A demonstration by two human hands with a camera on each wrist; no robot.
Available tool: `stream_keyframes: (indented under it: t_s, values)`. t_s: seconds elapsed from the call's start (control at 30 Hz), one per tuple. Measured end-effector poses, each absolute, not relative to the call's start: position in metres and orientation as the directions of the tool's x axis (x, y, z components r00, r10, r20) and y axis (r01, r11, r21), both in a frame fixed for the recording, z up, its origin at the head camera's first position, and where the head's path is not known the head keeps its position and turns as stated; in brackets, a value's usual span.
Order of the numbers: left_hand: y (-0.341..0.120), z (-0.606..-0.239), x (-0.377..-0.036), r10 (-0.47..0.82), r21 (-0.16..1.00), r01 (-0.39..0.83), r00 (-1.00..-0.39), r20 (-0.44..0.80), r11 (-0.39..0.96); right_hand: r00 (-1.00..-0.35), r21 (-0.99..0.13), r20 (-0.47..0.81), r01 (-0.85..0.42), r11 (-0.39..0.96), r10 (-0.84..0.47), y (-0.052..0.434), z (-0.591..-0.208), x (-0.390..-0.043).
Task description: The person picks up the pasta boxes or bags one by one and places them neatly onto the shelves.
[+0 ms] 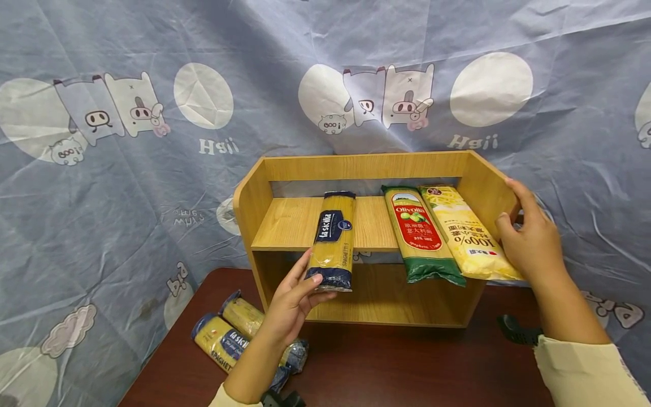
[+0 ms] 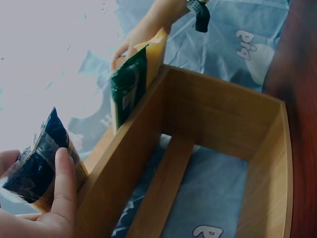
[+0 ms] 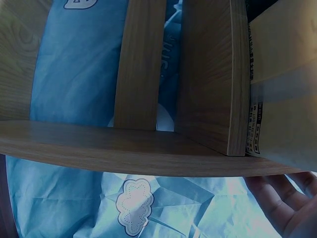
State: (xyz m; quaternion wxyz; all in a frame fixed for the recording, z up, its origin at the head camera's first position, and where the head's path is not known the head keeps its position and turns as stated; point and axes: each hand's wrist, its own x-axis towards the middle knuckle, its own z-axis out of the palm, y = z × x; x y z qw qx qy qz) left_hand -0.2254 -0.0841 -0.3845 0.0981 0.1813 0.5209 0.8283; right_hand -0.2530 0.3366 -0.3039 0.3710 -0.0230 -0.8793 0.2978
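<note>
My left hand (image 1: 291,305) holds the lower end of a dark-blue and yellow pack of spaghetti (image 1: 333,240), thumb in front. The pack's far part lies over the upper board of a small wooden shelf (image 1: 290,217). In the left wrist view the pack's blue end (image 2: 34,173) sits between thumb and fingers, beside the board's edge. My right hand (image 1: 534,243) grips the shelf's right side panel (image 1: 490,195), thumb toward the inside and fingers (image 3: 277,203) along the outer face. Close beside it lies a yellow noodle pack (image 1: 465,234).
A green-and-red Olivoila pasta pack (image 1: 417,232) lies left of the yellow one, both overhanging the upper board's front edge. Two more spaghetti packs (image 1: 216,339) lie on the dark red table (image 1: 396,367), partly behind my left forearm. A patterned cloth (image 1: 285,34) hangs behind the shelf.
</note>
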Motion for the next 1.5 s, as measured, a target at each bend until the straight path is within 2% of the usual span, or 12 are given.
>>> stream_keyframes:
  t_s: [1.03,1.5]
  values:
    - [-0.016,-0.381,-0.237,0.407,0.915,-0.028,-0.901,0.152,-0.402,-0.718,-0.553,0.642,-0.192,0.811,0.268,0.335,-0.304,-0.254]
    - [0.008,-0.383,-0.234,0.395,0.917,-0.006,-0.904,0.166,-0.399,-0.721,-0.547,0.639,-0.18,0.818,0.269,0.335,-0.305,-0.255]
